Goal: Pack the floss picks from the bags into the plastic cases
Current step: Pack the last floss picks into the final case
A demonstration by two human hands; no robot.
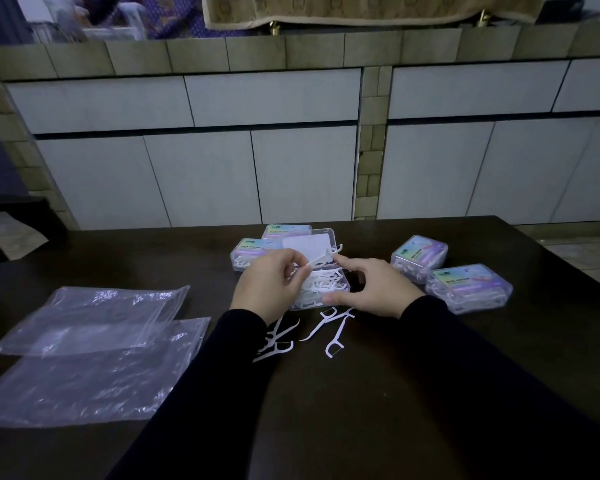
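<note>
The left hand [267,282] has its grip nearly closed: thumb and forefinger pinch the thin handle end of one white floss pick [321,259], which slants up to the right with its forked head over the far edge of the open case [321,289]. The other fingers curl loosely beneath. The right hand [368,285] has a wider grip, with the thumb along the near right corner of the same case and the forefinger reaching to its far side, so it steadies the box rather than lifts it, as far as I can judge. The case's hinged lid [309,244] stands open behind, its pale inner face showing.

This clear case sits in the middle of the dark worktop [378,393] and already holds a loose heap of white picks, seemingly close to full. Just near of it, touching or almost touching the sleeves, lie several loose floss picks [329,336] still to go in.

Four closed cases with coloured labels appear filled: two behind the open one [253,252] and two to the right [465,287]. To the left, two clear zip bags [94,348] lie flat and overlapping, and look empty.

By my reading the task is near its end: the held pick and the few stray ones remain, then the lid is to be shut.
</note>
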